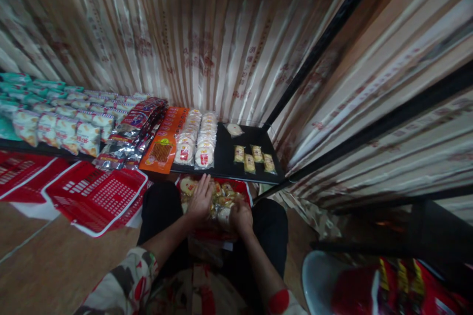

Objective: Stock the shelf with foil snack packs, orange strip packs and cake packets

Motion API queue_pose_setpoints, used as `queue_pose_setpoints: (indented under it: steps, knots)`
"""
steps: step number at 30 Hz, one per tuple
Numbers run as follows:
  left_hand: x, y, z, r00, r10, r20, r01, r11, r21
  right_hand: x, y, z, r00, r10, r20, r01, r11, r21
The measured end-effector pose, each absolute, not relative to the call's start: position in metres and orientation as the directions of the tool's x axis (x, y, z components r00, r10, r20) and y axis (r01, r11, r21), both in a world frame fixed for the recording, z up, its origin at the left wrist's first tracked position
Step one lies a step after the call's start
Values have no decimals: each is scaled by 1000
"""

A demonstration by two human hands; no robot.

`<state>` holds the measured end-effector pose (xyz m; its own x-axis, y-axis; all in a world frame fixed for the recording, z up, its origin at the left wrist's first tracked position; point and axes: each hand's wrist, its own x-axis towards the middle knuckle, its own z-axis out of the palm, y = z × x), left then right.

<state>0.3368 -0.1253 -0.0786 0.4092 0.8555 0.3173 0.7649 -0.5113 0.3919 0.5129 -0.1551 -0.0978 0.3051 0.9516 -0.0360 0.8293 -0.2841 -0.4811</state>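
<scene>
Between my knees sits a red basket filled with small wrapped snacks, some yellowish, some pale and round. My left hand lies over the basket's left part with its fingers stretched out and together, touching or just above the snacks. At the basket's right side my right hand is closed, its fingers curled inward; whatever they hold is hidden. A pale round wrapped snack shows right beside it. Beyond the basket, several small yellow wrapped snacks lie on the black shelf.
Rows of round white packs, an orange bag, dark red packs and white packs line the shelf. Red baskets stand at left. Black poles slant along the right; a pale bowl is lower right.
</scene>
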Motion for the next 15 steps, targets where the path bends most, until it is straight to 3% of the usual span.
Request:
queue_pose_setpoints:
  steps: [7,11,15]
  knots:
    - [369,-172,-106,593,802,72,654,-531,539,505,-166,-97,222,958,-184,893,-275,-357]
    - [371,-189,-118,565,823,-55,684,-429,590,503,-170,-94,215,949,-229,910,-280,-307]
    - [365,-194,-132,527,846,-80,686,-368,628,501,-173,-96,177,962,-210,936,-230,-266]
